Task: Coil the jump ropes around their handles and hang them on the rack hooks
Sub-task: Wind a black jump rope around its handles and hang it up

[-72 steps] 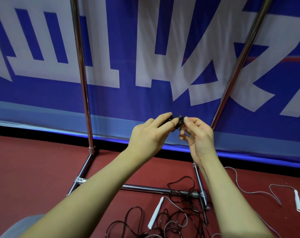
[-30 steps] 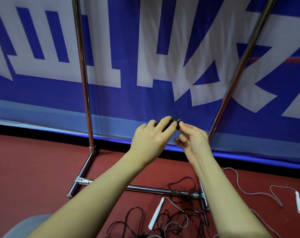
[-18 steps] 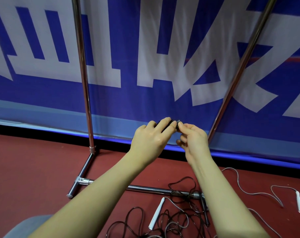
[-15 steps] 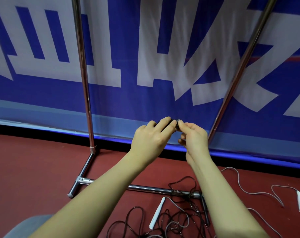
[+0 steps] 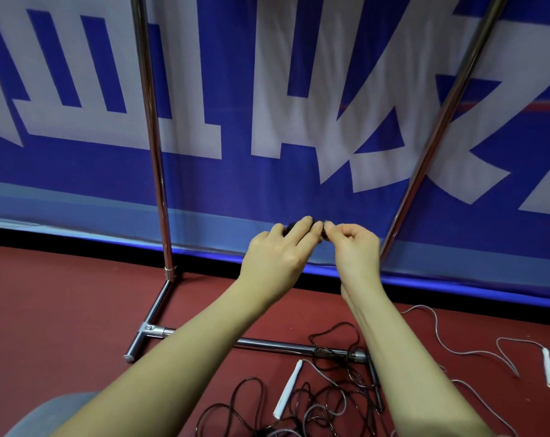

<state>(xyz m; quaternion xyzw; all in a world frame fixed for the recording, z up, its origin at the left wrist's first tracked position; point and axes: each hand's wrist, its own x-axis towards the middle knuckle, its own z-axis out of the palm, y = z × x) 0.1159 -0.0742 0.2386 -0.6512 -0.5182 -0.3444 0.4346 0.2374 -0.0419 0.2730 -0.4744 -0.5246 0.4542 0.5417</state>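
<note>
A small dark bundle [image 5: 320,228], only partly seen and too hidden to say whether it is handle or coiled rope, sits between the two hands, held up in front of the blue banner [image 5: 267,89] at about the middle of the scene. The left hand [image 5: 280,250] has its fingers curled over the bundle from the left, gripping it. The right hand [image 5: 355,247] pinches the bundle's right end between thumb and fingertips, its other fingers curled in.

Below, on the red floor [image 5: 62,310], a loose black jump rope [image 5: 317,402] lies in tangled loops near the viewer, partly draped over the rack's low crossbar [image 5: 267,343]. A white handle [image 5: 288,389] lies tilted among those loops. To the right, a grey-white rope [image 5: 450,345] snakes across the floor to another white handle [image 5: 549,367] at the far right.

The metal rack's left post [image 5: 152,137] stands upright; its right post [image 5: 431,134] leans across the banner behind the right hand.
</note>
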